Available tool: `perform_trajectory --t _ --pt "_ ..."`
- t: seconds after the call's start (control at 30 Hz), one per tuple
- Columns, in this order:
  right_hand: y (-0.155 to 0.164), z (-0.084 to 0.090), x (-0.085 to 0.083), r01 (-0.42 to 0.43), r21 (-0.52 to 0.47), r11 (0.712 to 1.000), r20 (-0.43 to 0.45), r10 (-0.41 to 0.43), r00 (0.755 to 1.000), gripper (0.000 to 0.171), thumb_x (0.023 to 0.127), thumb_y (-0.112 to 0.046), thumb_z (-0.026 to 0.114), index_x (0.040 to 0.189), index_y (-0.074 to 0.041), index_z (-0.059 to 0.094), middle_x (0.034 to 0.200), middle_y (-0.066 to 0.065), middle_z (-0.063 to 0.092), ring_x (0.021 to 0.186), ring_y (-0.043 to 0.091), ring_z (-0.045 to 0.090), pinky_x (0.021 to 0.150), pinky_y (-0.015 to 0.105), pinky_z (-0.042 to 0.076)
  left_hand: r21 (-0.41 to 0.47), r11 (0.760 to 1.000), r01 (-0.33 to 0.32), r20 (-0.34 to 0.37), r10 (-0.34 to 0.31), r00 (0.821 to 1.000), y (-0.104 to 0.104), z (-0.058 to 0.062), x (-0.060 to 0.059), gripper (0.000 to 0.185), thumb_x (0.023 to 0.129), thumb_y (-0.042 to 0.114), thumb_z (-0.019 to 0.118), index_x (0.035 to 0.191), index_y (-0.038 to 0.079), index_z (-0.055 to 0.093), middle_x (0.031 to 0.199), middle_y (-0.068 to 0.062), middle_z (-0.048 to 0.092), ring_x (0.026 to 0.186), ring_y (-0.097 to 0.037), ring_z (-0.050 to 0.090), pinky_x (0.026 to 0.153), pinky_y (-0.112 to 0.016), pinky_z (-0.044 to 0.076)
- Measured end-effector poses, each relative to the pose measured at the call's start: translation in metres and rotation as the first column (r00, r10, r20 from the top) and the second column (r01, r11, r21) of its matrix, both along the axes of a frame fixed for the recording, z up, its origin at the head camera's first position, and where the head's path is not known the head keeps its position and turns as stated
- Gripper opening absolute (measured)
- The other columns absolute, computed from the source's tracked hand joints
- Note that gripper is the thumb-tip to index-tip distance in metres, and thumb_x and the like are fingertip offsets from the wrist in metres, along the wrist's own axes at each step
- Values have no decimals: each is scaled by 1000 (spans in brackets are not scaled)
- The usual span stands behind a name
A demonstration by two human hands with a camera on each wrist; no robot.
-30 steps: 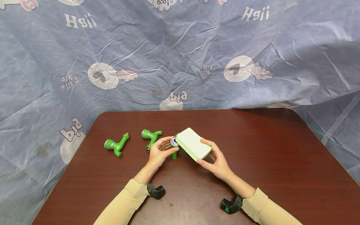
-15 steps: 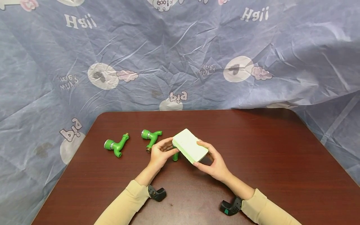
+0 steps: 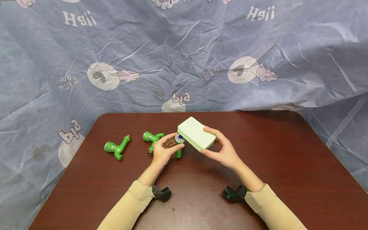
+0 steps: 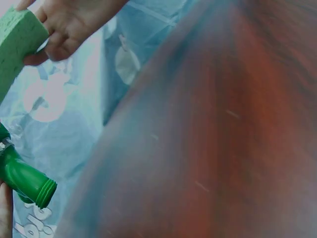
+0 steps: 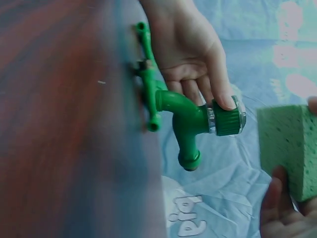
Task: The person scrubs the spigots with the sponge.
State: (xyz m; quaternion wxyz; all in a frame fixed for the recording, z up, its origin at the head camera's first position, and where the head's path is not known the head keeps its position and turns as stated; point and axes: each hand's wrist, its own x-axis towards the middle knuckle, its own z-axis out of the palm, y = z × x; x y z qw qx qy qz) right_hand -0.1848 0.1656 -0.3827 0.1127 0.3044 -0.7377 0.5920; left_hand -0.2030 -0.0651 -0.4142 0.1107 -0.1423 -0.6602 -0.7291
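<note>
My left hand [image 3: 172,143] grips a green plastic faucet [image 3: 179,147] upright just above the table, thumb and fingers around its grey-ringed cap [image 3: 180,138]. In the right wrist view the faucet [image 5: 189,118] points its spout down, with the left hand's fingers [image 5: 198,64] over the cap. My right hand [image 3: 211,143] holds a pale green sponge [image 3: 193,132] by its long edges, tilted, its left end right beside the cap. From the left wrist I see the threaded faucet end [image 4: 27,181] and the sponge [image 4: 17,42].
Two more green faucets [image 3: 116,147] [image 3: 151,140] lie on the dark red table [image 3: 273,166], left of my hands. A crumpled blue printed sheet [image 3: 184,54] hangs behind and around the table. The right half of the tabletop holds nothing else.
The sponge slid left over the faucet's cap and back off it, so the cap shows again. Both hands, faucet and sponge have shifted slightly farther from me.
</note>
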Motion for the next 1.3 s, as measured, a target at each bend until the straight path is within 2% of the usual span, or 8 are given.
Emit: perform_trajectory --t 0.23,0.43,0.57,0.7,0.93,1.03,1.17,1.3 --pt "0 5 -22 -111 -95 989 35 115 993 66 73 17 66 133 7 39 141 21 37 101 19 53 79 25 49 58 997 -47 8 46 999 8 22 -10 44 70 -13 75 112 -12 60 102 -18 67 91 -15 65 86 -45 50" --pt "4 14 -30 -233 -242 942 39 250 967 63 73 19 59 130 10 34 143 18 32 98 19 52 75 24 50 67 996 -56 -46 59 997 13 37 -16 45 70 -11 76 113 -12 61 106 -25 65 94 -21 65 86 -43 50" --pt "8 15 -30 -262 -249 932 63 285 956 64 71 22 60 129 8 35 144 18 28 97 19 53 74 25 51 43 997 -57 -65 59 996 15 40 -14 44 70 -11 76 112 -12 62 105 -26 64 95 -25 65 85 -42 51" --pt "10 13 -27 -190 -213 958 94 213 973 62 70 20 67 123 8 39 143 18 30 94 18 56 72 25 52 18 999 -44 -100 46 994 17 38 -13 43 70 -12 75 110 -12 62 104 -28 64 94 -29 65 85 -49 50" --pt "7 7 -22 -164 -163 973 95 181 979 57 70 19 69 120 9 44 141 21 34 104 20 53 75 24 51 4 1000 -14 -89 14 996 20 34 -10 40 71 -15 72 110 -14 61 102 -31 63 86 -13 65 85 -50 50" --pt "7 6 -22 -106 -168 980 106 125 987 58 71 19 68 122 9 43 140 20 35 97 17 56 71 23 52 -8 1000 -16 -92 15 996 22 34 -9 41 71 -14 73 110 -13 62 102 -31 63 90 -24 65 85 -50 49" --pt "10 8 -24 15 -246 969 137 20 990 57 73 20 64 124 12 41 136 15 38 89 14 56 65 21 53 -12 1000 -28 -100 26 995 23 36 -9 43 70 -11 76 110 -12 62 103 -29 64 96 -39 62 85 -52 48" --pt "13 12 -23 45 -360 932 179 21 984 54 75 21 59 125 7 45 127 11 43 90 14 54 66 21 52 -9 999 -41 -102 40 994 23 39 -8 43 69 -12 76 110 -13 61 103 -28 64 95 -34 64 84 -47 50"
